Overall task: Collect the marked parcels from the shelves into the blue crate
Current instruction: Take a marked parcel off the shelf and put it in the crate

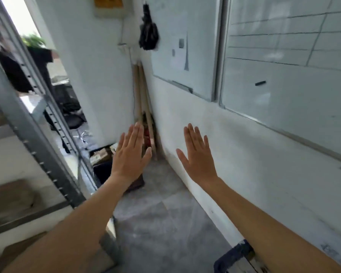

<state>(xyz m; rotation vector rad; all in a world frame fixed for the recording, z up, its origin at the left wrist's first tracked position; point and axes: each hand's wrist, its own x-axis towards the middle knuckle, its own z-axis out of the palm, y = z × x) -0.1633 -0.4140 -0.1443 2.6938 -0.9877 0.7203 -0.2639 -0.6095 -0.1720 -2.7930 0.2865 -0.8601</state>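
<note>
While both hands are held up flat with nothing in them, the job looks barely begun. The big metal shelves stand along the left edge, with blurry brown shapes on them that may be parcels. A dark blue thing at the bottom edge may be the crate. The left hand and right hand spread their fingers wide.

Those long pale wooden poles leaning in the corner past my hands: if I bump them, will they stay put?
Probably not. The long pale wooden poles stand nearly upright, propped only by the white corner walls, so a nudge could slide or topple them. They look stiff and slender, likely light. Both the left hand and right hand are open and apart from them.
</note>
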